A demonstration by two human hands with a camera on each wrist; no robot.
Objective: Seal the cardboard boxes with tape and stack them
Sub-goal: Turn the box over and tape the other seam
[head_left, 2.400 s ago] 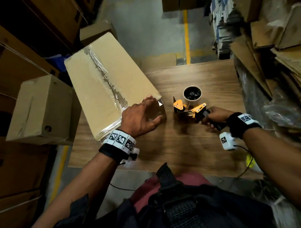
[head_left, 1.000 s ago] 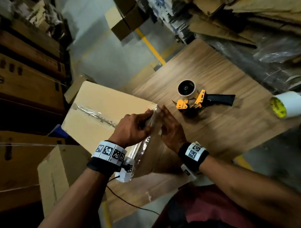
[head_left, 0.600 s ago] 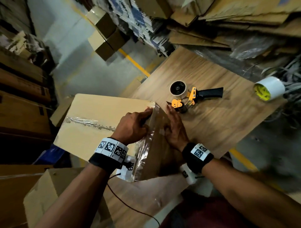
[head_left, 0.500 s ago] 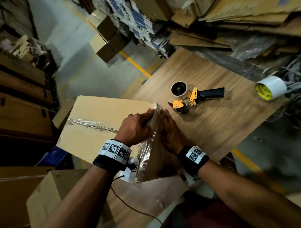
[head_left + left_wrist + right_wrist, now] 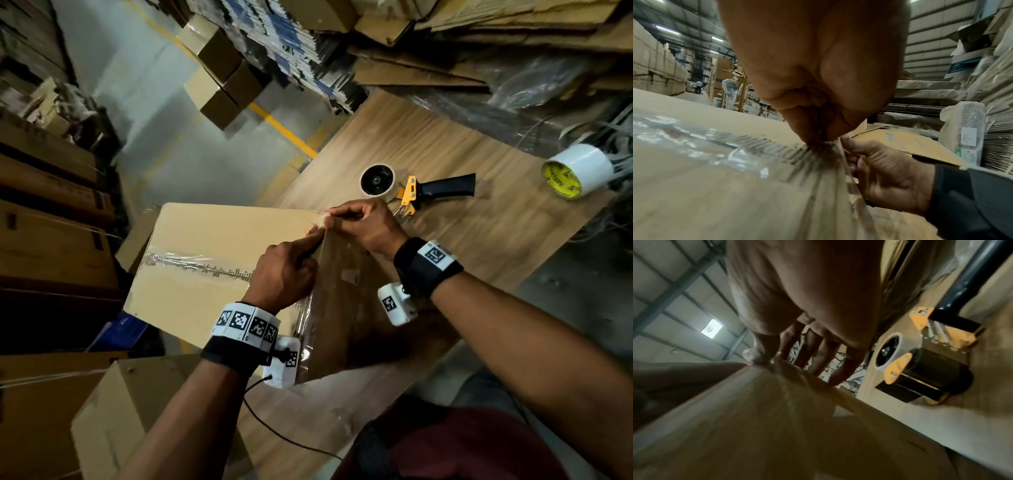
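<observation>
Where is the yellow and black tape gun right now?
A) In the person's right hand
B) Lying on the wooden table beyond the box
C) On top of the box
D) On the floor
B: the tape gun lies on the table untouched, while both hands work at the edge of the box.

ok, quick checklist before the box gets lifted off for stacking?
1. Top seam tape on cardboard box: runs the length, wrinkled. ok.
2. Tape folded over the near edge: left hand and right hand press it at the corner; adhesion there cannot tell.
3. Tape dispenser set down on table, beside the box: ok.
4. Both hands free of tools: ok.
5. Spare tape roll away from the box: ok.
6. Bottom seam sealed: cannot tell.
</observation>
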